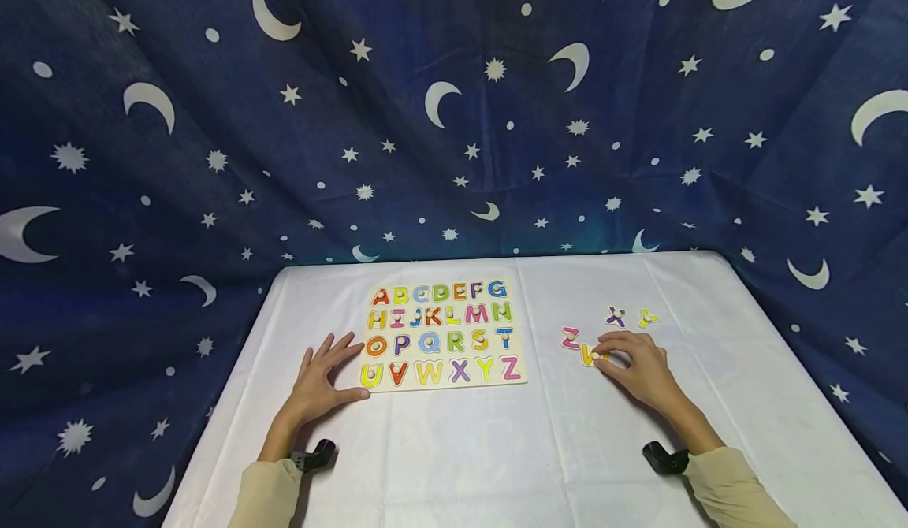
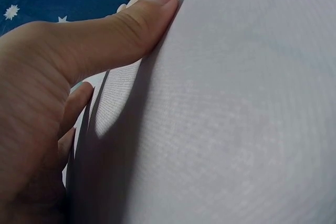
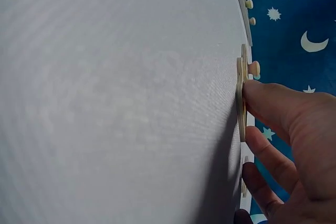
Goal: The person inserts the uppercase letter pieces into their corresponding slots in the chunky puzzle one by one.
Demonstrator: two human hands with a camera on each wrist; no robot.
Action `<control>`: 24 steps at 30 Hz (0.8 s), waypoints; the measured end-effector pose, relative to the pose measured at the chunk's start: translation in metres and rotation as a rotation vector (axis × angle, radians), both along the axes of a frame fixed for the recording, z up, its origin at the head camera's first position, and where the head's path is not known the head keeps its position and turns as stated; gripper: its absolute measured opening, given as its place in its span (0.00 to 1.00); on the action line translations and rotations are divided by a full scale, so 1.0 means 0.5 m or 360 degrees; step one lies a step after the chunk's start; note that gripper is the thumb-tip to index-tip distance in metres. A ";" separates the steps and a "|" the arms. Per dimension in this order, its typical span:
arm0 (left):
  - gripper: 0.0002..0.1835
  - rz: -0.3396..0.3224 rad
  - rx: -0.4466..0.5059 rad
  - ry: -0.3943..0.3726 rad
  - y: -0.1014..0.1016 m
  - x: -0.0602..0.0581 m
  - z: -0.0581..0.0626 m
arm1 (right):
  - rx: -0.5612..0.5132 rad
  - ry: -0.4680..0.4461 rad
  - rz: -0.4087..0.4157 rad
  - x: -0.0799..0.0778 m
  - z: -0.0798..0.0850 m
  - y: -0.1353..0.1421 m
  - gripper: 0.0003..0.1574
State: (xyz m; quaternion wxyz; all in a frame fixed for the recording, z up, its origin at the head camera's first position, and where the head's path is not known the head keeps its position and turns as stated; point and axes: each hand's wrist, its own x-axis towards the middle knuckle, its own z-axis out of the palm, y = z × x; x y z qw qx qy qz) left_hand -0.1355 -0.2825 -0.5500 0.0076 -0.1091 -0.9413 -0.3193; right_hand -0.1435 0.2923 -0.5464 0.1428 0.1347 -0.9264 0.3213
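Note:
In the head view, my right hand [image 1: 641,370] pinches a yellow letter W puzzle piece [image 1: 586,355] by its knob, low over the table. The right wrist view shows this piece [image 3: 240,103] edge-on at the thumb. A pink Z piece [image 1: 570,338] lies just beyond it; a purple X piece [image 1: 615,317] and a yellow Y piece [image 1: 648,318] lie farther back. My left hand [image 1: 318,382] has its fingers spread at the left edge of the wooden alphabet board [image 1: 410,358], the thumb [image 2: 152,11] touching its near corner.
Knobbed letters A through V sit in the board. Its bottom-row W [image 1: 429,372], X [image 1: 459,370], Y [image 1: 485,369] and Z [image 1: 511,368] spots show no knobs. A white cloth [image 1: 468,457] covers the table, and a blue star-and-moon curtain [image 1: 397,197] hangs behind.

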 end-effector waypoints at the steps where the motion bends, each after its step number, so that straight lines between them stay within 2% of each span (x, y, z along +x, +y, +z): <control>1: 0.49 0.0000 0.0000 -0.0002 0.000 0.000 0.000 | 0.0002 -0.0009 -0.0003 0.000 0.001 -0.001 0.12; 9: 0.49 0.0000 -0.0005 0.0000 0.001 0.000 -0.001 | 0.0032 -0.0058 0.0009 -0.003 0.014 -0.002 0.10; 16: 0.49 -0.0008 -0.0002 -0.0003 0.003 -0.002 -0.002 | 0.0056 -0.0138 0.0125 -0.015 0.050 -0.005 0.07; 24: 0.49 0.0010 -0.0010 0.0000 -0.001 0.000 -0.004 | -0.0108 -0.0027 0.0230 -0.049 0.089 -0.053 0.09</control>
